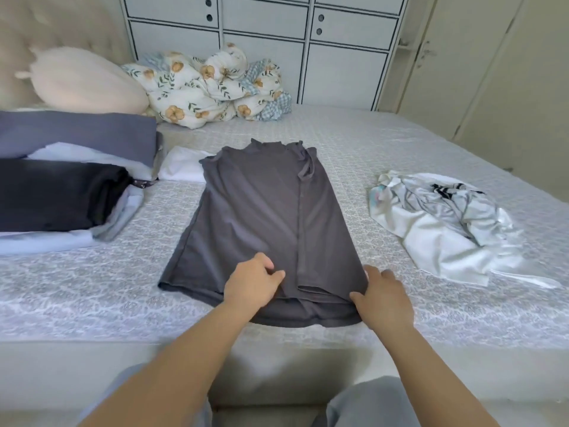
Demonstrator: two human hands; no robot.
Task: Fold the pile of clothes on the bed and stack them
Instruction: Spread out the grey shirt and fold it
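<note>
White cabinet doors point(264, 38) with dark trim fill the far wall, and a pale patterned bed point(354, 149) spreads across the view from there to the near edge. A cream pillow point(86, 81) leans against the tufted headboard point(61, 23) at far left, and just beside it a bundled floral quilt point(212, 87) sits at the head of the bed.

A dark grey garment point(261, 217) lies flat in the middle of the bed, lengthwise, its narrow end with a loose strap pointing to the far side and its wide hem at the near edge. Its right side is folded over onto the middle, leaving a long straight edge down the cloth.

The left hand point(251, 285) rests on the hem area near the middle of the garment, its fingers point(274, 274) curled and bunched on the cloth; whether they actually pinch a fold I cannot tell. The right hand point(385, 295) lies at the garment's near right corner, fingers fairly straight and spread, the thumb touching the hem edge and the other fingers lying on the bed cover just beside it.

On the left side of the bed sits a stack of folded clothes point(67, 180) in blue-grey, black and white, with a white piece point(181, 164) lying between it and the grey garment. On the right, well apart from the garment, lies a crumpled pile of white clothes point(443, 223) with dark markings.

Grey trouser legs point(369, 402) show at the bottom edge.
</note>
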